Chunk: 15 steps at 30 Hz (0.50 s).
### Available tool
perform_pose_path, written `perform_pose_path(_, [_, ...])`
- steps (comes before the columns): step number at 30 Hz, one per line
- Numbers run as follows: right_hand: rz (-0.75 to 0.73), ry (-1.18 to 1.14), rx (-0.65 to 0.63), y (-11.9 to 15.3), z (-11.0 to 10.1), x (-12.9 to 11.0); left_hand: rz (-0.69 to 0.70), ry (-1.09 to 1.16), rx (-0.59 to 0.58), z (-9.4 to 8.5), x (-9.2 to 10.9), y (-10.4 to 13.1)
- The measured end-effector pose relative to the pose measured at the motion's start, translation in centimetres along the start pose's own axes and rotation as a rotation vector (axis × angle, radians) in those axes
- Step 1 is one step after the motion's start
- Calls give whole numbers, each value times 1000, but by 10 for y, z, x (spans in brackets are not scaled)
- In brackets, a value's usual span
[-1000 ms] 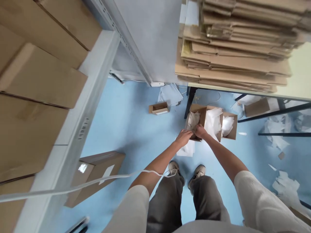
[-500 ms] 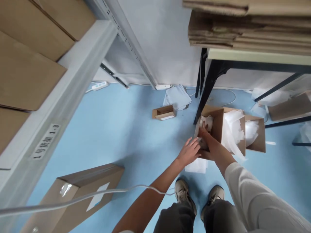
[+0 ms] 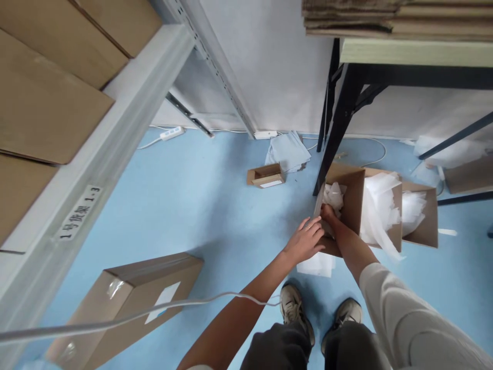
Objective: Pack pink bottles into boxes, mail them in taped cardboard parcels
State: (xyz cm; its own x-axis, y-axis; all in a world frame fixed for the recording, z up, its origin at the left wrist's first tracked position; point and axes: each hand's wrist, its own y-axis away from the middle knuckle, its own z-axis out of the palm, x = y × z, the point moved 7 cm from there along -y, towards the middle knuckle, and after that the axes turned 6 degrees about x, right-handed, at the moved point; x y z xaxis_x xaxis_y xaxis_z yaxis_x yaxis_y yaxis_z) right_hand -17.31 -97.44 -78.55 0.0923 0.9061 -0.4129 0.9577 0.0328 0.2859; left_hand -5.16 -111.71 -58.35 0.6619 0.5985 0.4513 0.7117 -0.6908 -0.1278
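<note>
Three open cardboard boxes stand in a row on the blue floor at the right. The nearest box (image 3: pixel 351 198) holds crumpled white packing material (image 3: pixel 334 196). My left hand (image 3: pixel 306 239) rests at this box's left edge, fingers apart, with a ring on one finger. Inside the same box is my right hand (image 3: pixel 328 213), its fingers curled down and partly hidden against the white material; what it grips, if anything, cannot be made out. White sheets (image 3: pixel 381 205) spill over the rim of the middle box. The third box (image 3: pixel 429 221) also has white sheets in it.
A small open box (image 3: pixel 266 176) lies near a pile of pale sheets (image 3: pixel 288 150). A black-legged table (image 3: pixel 416 52) bears flattened cardboard. At left are a metal shelf (image 3: pixel 127 128) with cartons and a floor carton (image 3: pixel 131 308). A white cable (image 3: pixel 154 311) crosses my view.
The whole view has shifted slightly. My right hand has moved down from the crumpled white material toward the near part of the box. My left hand stays at the box edge.
</note>
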Motion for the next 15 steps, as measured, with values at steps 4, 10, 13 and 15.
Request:
perform_pose_path(4, [120, 69, -66, 5, -32, -3, -15, 5, 7, -3, 3, -5])
perform_pose_path(10, [105, 92, -61, 34, -112, -24, -76, 22, 30, -33, 21, -15])
perform_pose_path(13, [49, 78, -32, 49, -152, -37, -107, 55, 63, -60, 37, -19])
perform_pose_path(15, [12, 59, -5, 57, -177, -47, -123, 78, 68, -78, 48, -21])
